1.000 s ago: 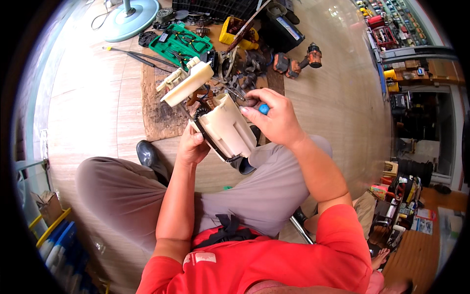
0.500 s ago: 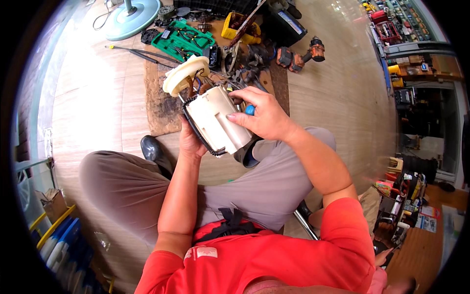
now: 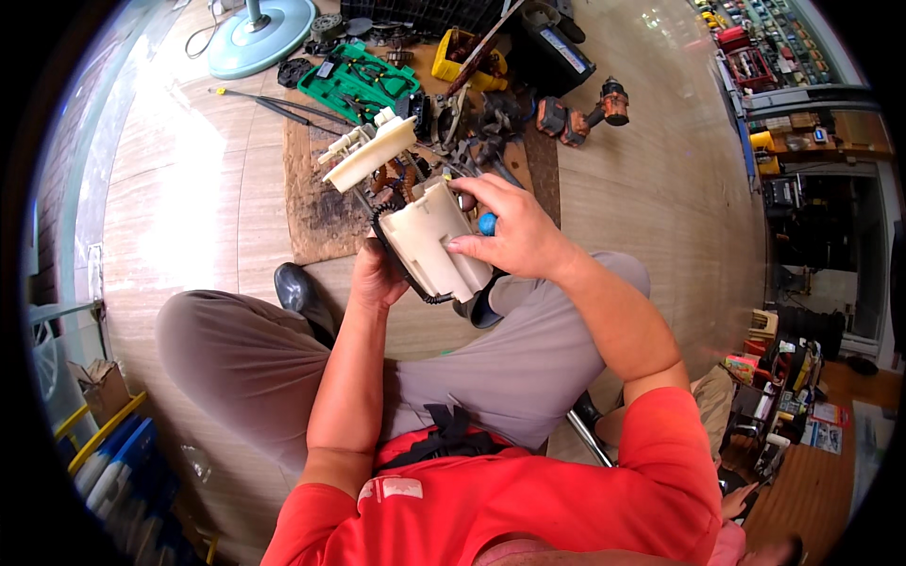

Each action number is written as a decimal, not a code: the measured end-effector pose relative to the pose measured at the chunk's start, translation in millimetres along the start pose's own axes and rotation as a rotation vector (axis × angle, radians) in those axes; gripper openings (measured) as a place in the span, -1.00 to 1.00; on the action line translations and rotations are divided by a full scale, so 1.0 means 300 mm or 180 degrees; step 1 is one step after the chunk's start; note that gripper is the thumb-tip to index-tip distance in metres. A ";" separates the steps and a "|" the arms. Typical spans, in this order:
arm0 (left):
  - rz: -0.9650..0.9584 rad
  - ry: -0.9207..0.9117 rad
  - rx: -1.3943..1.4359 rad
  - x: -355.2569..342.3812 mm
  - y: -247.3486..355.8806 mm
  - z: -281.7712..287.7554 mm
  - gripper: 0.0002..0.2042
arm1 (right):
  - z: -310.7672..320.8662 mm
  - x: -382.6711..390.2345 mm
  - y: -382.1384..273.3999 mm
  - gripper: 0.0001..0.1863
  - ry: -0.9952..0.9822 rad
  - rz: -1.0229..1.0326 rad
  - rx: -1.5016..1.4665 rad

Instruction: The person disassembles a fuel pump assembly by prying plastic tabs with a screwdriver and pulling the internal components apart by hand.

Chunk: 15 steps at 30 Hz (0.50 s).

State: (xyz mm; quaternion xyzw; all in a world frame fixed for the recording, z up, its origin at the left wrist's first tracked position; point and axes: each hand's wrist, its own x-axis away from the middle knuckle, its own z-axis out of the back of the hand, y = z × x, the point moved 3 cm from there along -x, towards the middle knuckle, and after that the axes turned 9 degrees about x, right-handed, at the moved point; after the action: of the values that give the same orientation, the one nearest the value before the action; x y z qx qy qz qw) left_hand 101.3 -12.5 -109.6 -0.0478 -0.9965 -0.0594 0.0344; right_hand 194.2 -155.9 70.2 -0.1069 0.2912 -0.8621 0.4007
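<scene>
A cream-white fuel pump module (image 3: 429, 236) is held up in front of my knees, its body tilted. Its round flange (image 3: 373, 156) stands off from the body at the far end, with coiled springs and wires in the gap. A black corrugated hose (image 3: 401, 265) runs along the left side. My left hand (image 3: 375, 275) supports the body from the lower left, fingers mostly hidden behind it. My right hand (image 3: 514, 222) grips the right side, thumb on the near face and index finger at the upper edge. Below that palm shows a rounded blue end (image 3: 487, 224), the rest hidden.
Past the module, a stained board (image 3: 316, 222) carries greasy metal parts. Around it are an open green tool case (image 3: 354, 85), a yellow container (image 3: 458, 61), a black car battery (image 3: 552, 55) and an orange cordless drill (image 3: 566, 121). A fan base (image 3: 260, 38) stands far left.
The fuel pump module has tipped, so its flange now shows edge-on with its fittings upward. Both hands have shifted slightly along with it, keeping their hold.
</scene>
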 end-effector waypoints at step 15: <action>-0.0094 0.0028 -0.1200 0.006 0.025 -0.118 0.12 | 0.062 0.019 0.077 -0.49 -0.0263 -0.0621 -0.0616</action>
State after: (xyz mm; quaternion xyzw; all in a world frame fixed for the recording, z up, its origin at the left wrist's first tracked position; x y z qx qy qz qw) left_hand 102.4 -9.1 -73.4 -0.0385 -0.9681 -0.2458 0.0283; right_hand 212.8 -179.7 71.2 -0.2083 0.3444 -0.8597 0.3145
